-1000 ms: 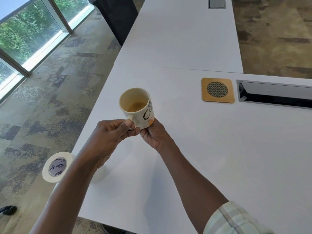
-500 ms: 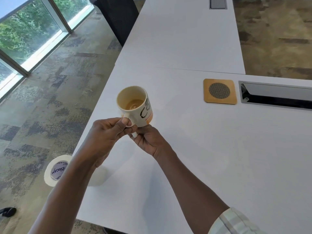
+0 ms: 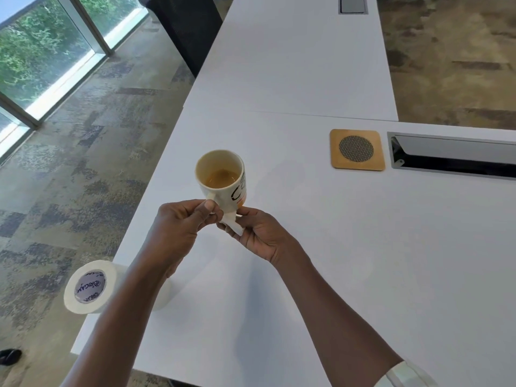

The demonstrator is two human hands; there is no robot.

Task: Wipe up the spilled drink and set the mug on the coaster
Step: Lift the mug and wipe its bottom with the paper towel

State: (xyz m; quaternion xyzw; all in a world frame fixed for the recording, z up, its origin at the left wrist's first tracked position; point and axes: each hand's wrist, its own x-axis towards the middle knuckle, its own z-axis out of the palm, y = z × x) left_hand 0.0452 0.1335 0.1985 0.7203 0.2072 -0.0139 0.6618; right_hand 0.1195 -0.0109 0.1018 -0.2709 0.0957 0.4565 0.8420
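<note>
A cream mug (image 3: pixel 223 180) with black lettering and a little brown drink inside hangs above the white table (image 3: pixel 363 247). My left hand (image 3: pixel 178 227) grips its handle. My right hand (image 3: pixel 259 233) holds a folded piece of white tissue (image 3: pixel 233 223) against the underside of the mug. The square wooden coaster (image 3: pixel 356 150) with a round mesh centre lies on the table to the far right of the mug, with nothing on it. No spilled liquid shows on the tabletop.
A roll of white paper towel (image 3: pixel 89 287) stands at the table's left edge near my left forearm. A recessed cable tray (image 3: pixel 452 156) lies just right of the coaster. A black chair (image 3: pixel 187 26) stands at the far left. Carpet lies beyond the left edge.
The mug has tipped closer to upright and shifted slightly. The white tissue now shows between my right fingers under the mug's base.
</note>
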